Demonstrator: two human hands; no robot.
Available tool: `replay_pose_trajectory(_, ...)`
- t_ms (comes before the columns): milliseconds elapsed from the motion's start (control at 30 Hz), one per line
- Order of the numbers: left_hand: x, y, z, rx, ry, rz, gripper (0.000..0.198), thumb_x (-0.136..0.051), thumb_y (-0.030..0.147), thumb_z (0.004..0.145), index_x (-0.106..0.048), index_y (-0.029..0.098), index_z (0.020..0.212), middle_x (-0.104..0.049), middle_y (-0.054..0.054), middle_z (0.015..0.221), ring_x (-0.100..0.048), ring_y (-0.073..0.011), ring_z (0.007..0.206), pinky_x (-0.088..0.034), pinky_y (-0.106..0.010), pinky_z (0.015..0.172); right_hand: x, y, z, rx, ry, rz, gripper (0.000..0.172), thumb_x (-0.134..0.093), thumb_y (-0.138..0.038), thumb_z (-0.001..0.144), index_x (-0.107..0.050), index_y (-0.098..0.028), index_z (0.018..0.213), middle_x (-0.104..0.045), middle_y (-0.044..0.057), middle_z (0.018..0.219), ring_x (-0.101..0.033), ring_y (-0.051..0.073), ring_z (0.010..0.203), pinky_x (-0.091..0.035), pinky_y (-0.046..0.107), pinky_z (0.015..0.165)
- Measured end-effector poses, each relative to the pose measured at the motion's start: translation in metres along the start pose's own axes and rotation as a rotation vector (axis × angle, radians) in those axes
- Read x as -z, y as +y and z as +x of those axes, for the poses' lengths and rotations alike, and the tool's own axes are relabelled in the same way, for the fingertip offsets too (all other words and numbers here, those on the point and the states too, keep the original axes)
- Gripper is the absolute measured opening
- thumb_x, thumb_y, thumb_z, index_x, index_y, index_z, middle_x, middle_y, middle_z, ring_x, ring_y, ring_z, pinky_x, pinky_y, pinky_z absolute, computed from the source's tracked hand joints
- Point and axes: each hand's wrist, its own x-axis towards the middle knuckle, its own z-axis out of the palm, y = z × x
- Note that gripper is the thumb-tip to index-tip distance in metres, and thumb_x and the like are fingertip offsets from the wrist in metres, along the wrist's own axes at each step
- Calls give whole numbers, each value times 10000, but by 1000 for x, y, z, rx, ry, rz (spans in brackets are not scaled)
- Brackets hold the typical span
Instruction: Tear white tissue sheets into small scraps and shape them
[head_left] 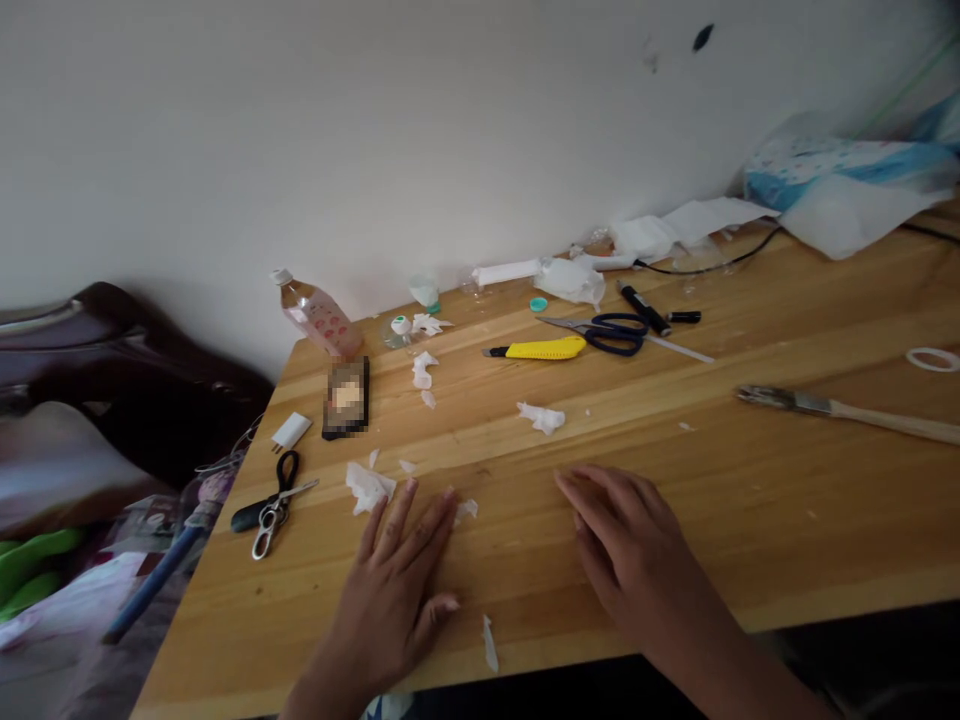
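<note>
My left hand rests on the wooden table, palm down with its fingers stretched out. Its fingertips lie beside a crumpled scrap of white tissue, and a smaller scrap sits at the index finger. A thin white strip lies to the right of the thumb. Over the table to the right, my right hand has its fingers extended, slightly bent, with nothing visible in them. Beyond it lies another torn white piece.
Farther back lie a yellow utility knife, dark-handled scissors and a black marker. A brush is at right. Keys, a white charger, a phone and a bottle stand or lie left.
</note>
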Motion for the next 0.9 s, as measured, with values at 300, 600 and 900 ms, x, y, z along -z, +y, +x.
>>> replay_pose_trajectory(300,1,-6,-1,86,-57,-316,742,-60,643,1000,-102,236,1619,-268,-16,1672,-60,-302,1570,-118,-571,1252,-6,-1,1,-16,-29,-30,431,-475,-132,949,-524,-196,1372,-571,136,1329,-517,313,1222,-473,541,984)
replay_pose_trajectory(600,-2,-6,-4,116,50,-349,702,-153,643,1005,-243,276,1596,-393,-55,1618,-214,-315,1541,-262,-581,1222,-5,0,1,-26,-39,-17,415,-469,-151,956,-533,-211,1361,-583,133,1332,-535,306,1222,-482,537,982)
replay_pose_trajectory(900,-1,-11,0,327,225,-507,350,-462,303,1029,-590,279,1355,-661,-71,1353,-598,-217,1285,-515,-434,1079,-3,-1,1,-10,-51,-26,364,-453,-168,982,-547,-193,1333,-572,132,1326,-514,303,1212,-479,550,978)
